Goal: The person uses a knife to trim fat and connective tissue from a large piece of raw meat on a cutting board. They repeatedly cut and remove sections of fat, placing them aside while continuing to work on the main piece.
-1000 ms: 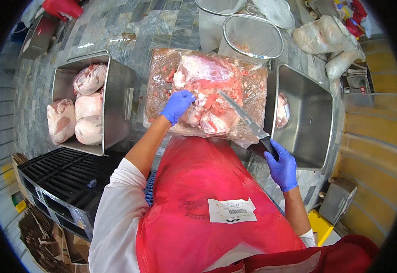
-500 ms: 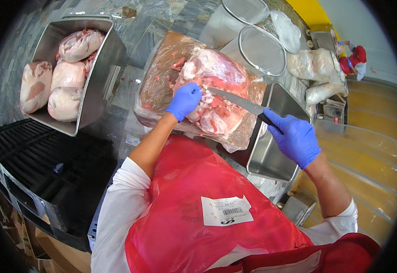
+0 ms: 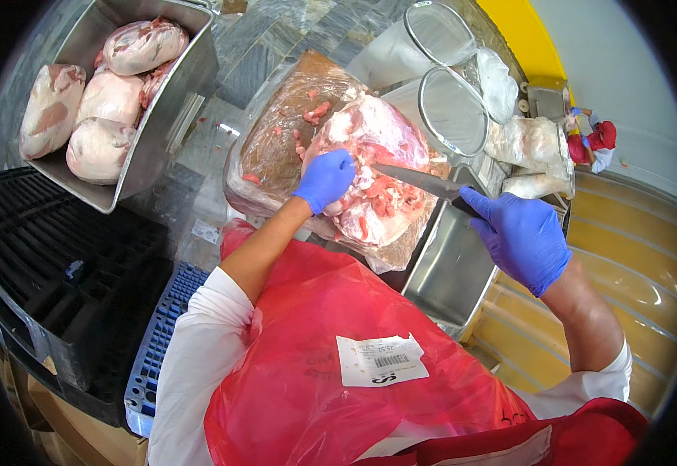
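Meat (image 3: 373, 144) lies between tubs (image 3: 459, 272), hands (image 3: 327, 180) (image 3: 521, 237) curled: right gripping knife (image 3: 420, 180), left's hold unclear.

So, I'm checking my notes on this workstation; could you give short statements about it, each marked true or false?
1. The blue-gloved right hand holds the long, dark-handled steel knife. True.
2. The deep rectangular steel tub on the left holds pale pieces of meat. True.
3. The blue-gloved left hand reaches into that tub. False: it is at the large pink-and-white cut of meat.
4. That cut rests on a brown, plastic-wrapped surface. True.
5. The knife's blade points right. False: it points left.
6. The person's front is covered in green. False: a shiny red plastic apron covers it.
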